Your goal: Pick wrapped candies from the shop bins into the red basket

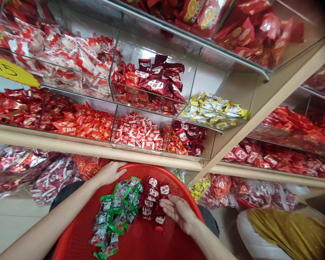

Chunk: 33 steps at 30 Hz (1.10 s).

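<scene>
A round red plastic mesh basket (130,171) sits low in front of me, and my left hand (108,173) grips its far rim. Inside lies a heap of silver-and-green wrapped sweets (115,216) on the left. A smaller heap of maroon wrapped sweets with white labels (151,200) lies beside it. My right hand (177,213) hangs over the basket, palm up with fingers apart, its fingertips at the edge of the maroon heap. It holds nothing that I can see.
Glass-fronted shelves on a pale wooden frame (97,142) stand ahead, with compartments of red, maroon and yellow wrapped sweets. A yellow tag marked 15 (11,70) hangs at the left. Bulging bags of sweets (54,180) sit below. A person in a mustard top (287,229) crouches at lower right.
</scene>
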Motion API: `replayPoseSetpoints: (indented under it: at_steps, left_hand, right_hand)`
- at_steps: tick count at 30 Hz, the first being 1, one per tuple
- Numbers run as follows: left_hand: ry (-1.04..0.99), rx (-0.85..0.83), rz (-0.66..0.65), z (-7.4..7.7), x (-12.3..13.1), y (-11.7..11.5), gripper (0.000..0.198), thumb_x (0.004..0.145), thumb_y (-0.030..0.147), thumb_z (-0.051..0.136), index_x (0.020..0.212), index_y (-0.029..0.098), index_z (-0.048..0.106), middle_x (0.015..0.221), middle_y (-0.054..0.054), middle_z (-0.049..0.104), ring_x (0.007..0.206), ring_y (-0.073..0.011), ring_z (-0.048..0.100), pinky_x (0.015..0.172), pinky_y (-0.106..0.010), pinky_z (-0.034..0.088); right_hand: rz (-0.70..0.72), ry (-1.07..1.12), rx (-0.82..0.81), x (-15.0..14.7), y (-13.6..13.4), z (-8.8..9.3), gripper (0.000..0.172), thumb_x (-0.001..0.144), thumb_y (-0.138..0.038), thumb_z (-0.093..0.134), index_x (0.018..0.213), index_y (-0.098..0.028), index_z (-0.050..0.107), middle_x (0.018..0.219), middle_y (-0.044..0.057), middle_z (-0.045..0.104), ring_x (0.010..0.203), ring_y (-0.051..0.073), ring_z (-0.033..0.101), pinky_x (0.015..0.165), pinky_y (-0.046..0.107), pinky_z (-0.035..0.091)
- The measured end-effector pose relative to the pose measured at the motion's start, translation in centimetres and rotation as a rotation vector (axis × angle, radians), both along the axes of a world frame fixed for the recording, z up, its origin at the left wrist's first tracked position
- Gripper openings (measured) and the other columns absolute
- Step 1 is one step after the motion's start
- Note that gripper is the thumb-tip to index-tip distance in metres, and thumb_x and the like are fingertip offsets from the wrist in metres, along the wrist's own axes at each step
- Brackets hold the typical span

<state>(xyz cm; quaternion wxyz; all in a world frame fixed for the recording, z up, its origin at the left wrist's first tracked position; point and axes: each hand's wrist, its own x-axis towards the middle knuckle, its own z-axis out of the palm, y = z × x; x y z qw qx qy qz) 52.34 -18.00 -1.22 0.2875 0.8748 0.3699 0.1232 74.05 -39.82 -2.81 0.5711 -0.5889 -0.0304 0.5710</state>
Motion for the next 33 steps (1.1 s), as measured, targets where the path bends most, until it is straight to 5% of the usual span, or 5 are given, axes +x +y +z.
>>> replayPoseSetpoints:
  at_steps: [6, 18, 23, 28, 33]
  left_hand:
    - [0.010, 0.029, -0.013, 0.1, -0.1, 0.0, 0.050, 0.076, 0.047, 0.044, 0.118, 0.024, 0.056, 0.116, -0.003, 0.061, 0.110, -0.0250, 0.053, 0.093, -0.031, 0.039]
    - [-0.012, 0.033, -0.031, -0.5, -0.1, 0.3, 0.047, 0.076, 0.045, 0.044, 0.117, 0.024, 0.057, 0.115, -0.003, 0.062, 0.106, -0.0248, 0.056, 0.092, -0.033, 0.039]
    - [-0.028, 0.073, -0.030, -0.9, -0.2, 0.4, 0.048, 0.079, 0.047, 0.040, 0.117, 0.022, 0.057, 0.116, -0.005, 0.061, 0.107, -0.0250, 0.055, 0.091, -0.033, 0.040]
    - [-0.033, 0.088, -0.027, -1.1, -0.2, 0.5, 0.049, 0.080, 0.049, 0.038, 0.117, 0.022, 0.057, 0.117, -0.005, 0.061, 0.107, -0.0251, 0.055, 0.092, -0.034, 0.039]
    - [-0.053, 0.052, -0.014, -0.9, -0.3, 0.4, 0.049, 0.079, 0.050, 0.040, 0.117, 0.023, 0.057, 0.116, -0.004, 0.061, 0.108, -0.0257, 0.055, 0.093, -0.034, 0.039]
  right_hand:
    - [-0.040, 0.001, -0.042, -0.7, 0.4, -0.7, 0.004, 0.083, -0.015, 0.049, 0.082, -0.012, 0.047, 0.086, 0.015, 0.069, 0.077, 0.018, 0.067, 0.066, 0.025, 0.055]
    - [0.128, -0.190, -0.198, -0.5, -0.8, 0.0, 0.031, 0.078, -0.043, 0.057, 0.073, -0.018, 0.041, 0.061, 0.010, 0.067, 0.052, 0.015, 0.064, 0.045, 0.020, 0.049]
    - [0.268, -0.507, -0.070, 1.0, 0.3, 3.9, 0.043, 0.069, -0.058, 0.058, 0.065, -0.019, 0.041, 0.053, 0.007, 0.063, 0.043, 0.016, 0.060, 0.037, 0.020, 0.041]
    - [0.124, -1.289, 0.266, 6.6, 3.9, 10.1, 0.038, 0.076, -0.055, 0.049, 0.064, -0.019, 0.047, 0.054, 0.003, 0.060, 0.043, 0.012, 0.053, 0.046, 0.024, 0.040]
    - [0.108, -1.800, -0.299, 12.2, 7.7, 13.0, 0.025, 0.079, -0.039, 0.047, 0.074, -0.017, 0.058, 0.077, 0.011, 0.065, 0.077, 0.022, 0.060, 0.065, 0.028, 0.040]
